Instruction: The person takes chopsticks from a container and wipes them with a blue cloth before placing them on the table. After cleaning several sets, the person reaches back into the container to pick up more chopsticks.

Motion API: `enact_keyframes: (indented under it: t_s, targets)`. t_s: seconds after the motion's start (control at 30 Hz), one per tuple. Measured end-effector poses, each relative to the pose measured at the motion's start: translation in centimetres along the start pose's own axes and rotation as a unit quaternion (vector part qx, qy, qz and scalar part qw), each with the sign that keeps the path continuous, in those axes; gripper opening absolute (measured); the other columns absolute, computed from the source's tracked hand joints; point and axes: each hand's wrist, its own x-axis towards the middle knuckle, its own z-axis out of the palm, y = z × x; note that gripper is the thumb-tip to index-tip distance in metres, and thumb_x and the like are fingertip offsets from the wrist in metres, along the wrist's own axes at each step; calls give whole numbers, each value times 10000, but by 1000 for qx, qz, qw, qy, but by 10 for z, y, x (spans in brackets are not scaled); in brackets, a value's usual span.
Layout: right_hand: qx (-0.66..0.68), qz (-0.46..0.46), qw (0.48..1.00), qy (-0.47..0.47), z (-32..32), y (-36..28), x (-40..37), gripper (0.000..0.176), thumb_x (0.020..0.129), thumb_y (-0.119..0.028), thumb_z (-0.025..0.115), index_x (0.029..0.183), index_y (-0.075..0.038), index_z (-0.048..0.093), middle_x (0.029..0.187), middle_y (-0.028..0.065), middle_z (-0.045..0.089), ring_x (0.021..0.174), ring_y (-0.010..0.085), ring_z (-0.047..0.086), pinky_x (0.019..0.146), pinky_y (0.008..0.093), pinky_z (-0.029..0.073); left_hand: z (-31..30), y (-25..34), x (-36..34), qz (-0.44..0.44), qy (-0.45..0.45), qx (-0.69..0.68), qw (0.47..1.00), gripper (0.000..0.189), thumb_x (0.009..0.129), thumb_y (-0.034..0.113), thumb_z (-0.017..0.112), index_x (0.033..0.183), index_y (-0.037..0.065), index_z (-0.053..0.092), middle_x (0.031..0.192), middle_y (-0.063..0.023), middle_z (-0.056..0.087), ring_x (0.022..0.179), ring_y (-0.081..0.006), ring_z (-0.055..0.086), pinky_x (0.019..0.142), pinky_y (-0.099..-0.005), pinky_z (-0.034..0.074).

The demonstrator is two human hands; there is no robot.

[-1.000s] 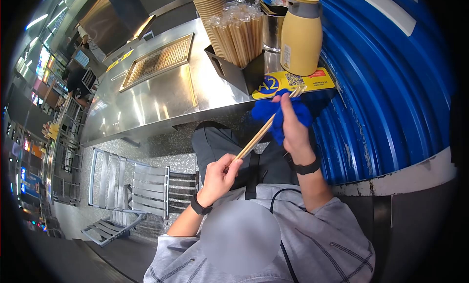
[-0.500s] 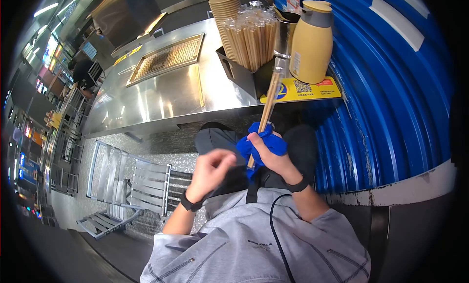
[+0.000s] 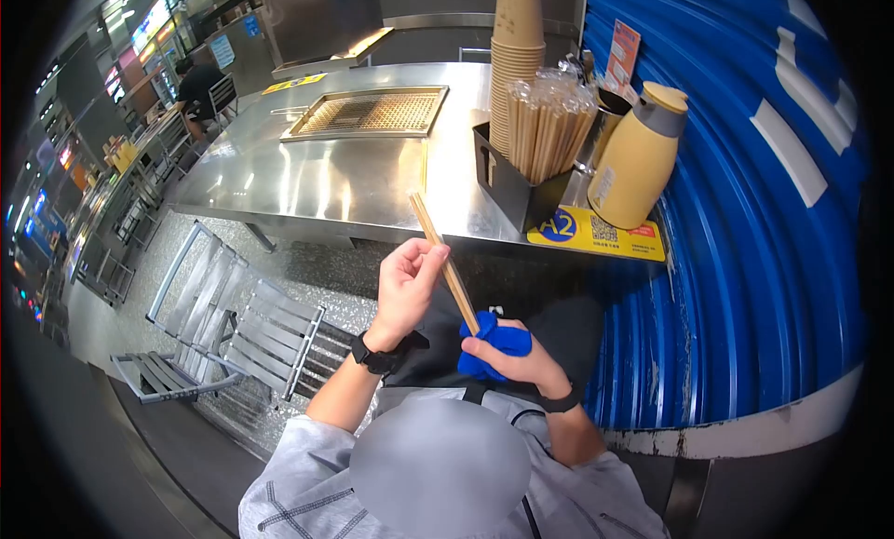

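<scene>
A pair of wooden chopsticks (image 3: 457,292) slants up and away over my lap. My left hand (image 3: 408,276) is closed on them, thumb and fingers pinching near their upper part. Around their lower end is a bunched blue cloth (image 3: 473,364). My right hand (image 3: 533,364) grips this cloth and the chopstick ends in it, its thumb lying across the front. The upper tips stick out past my left hand, near the front edge of the steel table (image 3: 326,190). The lower ends are hidden in the cloth.
A black holder (image 3: 503,182) with wrapped chopsticks (image 3: 549,129) stands on the table, by stacked paper cups (image 3: 518,60) and a yellow jug (image 3: 638,162). A grill grate (image 3: 368,114) is set into the tabletop. Left is a slatted chair (image 3: 265,339); right, a blue corrugated wall (image 3: 736,260).
My left hand has moved up and closed on the chopsticks, which now lean left instead of right. My view has shifted, so the table sits farther right.
</scene>
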Motion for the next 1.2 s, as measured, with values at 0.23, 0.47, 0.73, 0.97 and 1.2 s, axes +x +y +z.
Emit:
enact_keyframes:
  t_s: [0.23, 0.47, 0.73, 0.97, 1.2]
  targets:
    - [12, 40, 999, 22, -5, 14, -12, 234, 885, -247, 691, 968, -29, 669, 784, -8, 646, 731, 68, 597, 671, 232, 489, -15, 4, 9, 29, 50, -6, 998, 128, 962, 169, 579, 930, 53, 621, 669, 90, 497, 542, 16, 372, 469, -166, 260]
    - [-21, 26, 999, 38, -4, 27, -3, 213, 902, -246, 670, 952, -40, 678, 805, 7, 660, 760, 83, 621, 692, 249, 502, 4, -21, -16, -78, -183, 52, 979, 274, 1011, 257, 473, 999, 29, 626, 808, 16, 616, 647, -39, 506, 589, -191, 432]
    - [328, -15, 929, 170, -29, 0, -11, 509, 986, -332, 521, 1374, -29, 392, 1199, 88, 574, 1084, 172, 568, 942, 318, 452, -5, -20, -21, 35, -157, 286, 945, 255, 1022, 253, 438, 909, 27, 471, 712, -55, 524, 668, -148, 537, 613, -317, 445]
    - [101, -91, 943, 304, -5, 9, 5, 311, 908, -151, 660, 1178, -33, 558, 1074, 41, 616, 986, 125, 582, 871, 274, 465, 22, -67, -43, 71, -287, 242, 924, 292, 1032, 251, 379, 943, 5, 510, 824, -138, 498, 749, -310, 493, 703, -370, 431]
    - [198, -66, 896, 391, -19, -4, 3, 85, 942, -156, 612, 960, -75, 589, 839, 1, 620, 734, 58, 579, 642, 209, 459, 5, -81, -49, -139, -341, 72, 927, 267, 1018, 245, 454, 1021, 8, 577, 816, 3, 561, 739, -72, 486, 683, -235, 421]
